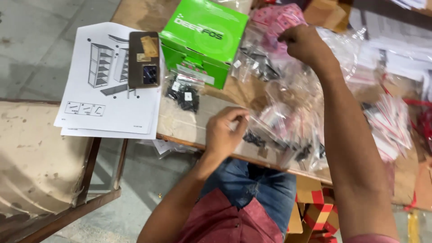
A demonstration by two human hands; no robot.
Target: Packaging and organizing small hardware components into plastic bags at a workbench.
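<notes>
My left hand [226, 133] rests near the front edge of a worn wooden table [189, 128], fingers pinched on the corner of a small clear zip bag [263, 135] holding dark screws. My right hand [305, 42] reaches to the far side and is closed on a bag among a pile of pink-labelled packets [279, 20]. Between the hands lies a heap of clear plastic bags [292, 108] with small black hardware.
A green cardboard box [202, 40] stands at the back left, a bag of black parts [183, 92] in front of it. A phone [144, 58] lies on printed assembly sheets [103, 94] overhanging the table's left edge. More red-striped bags [391, 121] lie right. A metal-framed bench [45, 162] stands left.
</notes>
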